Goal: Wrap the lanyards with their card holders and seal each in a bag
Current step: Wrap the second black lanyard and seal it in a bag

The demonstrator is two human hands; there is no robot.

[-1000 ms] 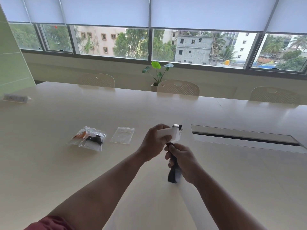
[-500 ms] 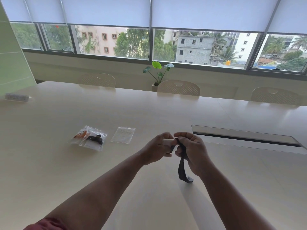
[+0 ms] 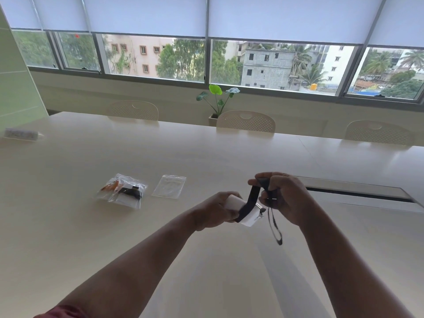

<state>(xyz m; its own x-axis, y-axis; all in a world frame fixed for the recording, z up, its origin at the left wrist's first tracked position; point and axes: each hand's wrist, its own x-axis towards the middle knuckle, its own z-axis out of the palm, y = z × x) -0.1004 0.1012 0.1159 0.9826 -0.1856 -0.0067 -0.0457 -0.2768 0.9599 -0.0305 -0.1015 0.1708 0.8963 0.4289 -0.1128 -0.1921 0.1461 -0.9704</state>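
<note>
head view | left hand (image 3: 215,212) grips one white card holder (image 3: 246,211) above the table (image 3: 68,237) | right hand (image 3: 284,198) pinches one black lanyard (image 3: 251,199) looped over it | two filled bags (image 3: 122,190) overlapping, one empty bag (image 3: 169,186) just beside | three chairs (image 3: 246,121) | one plant (image 3: 216,99)
</note>
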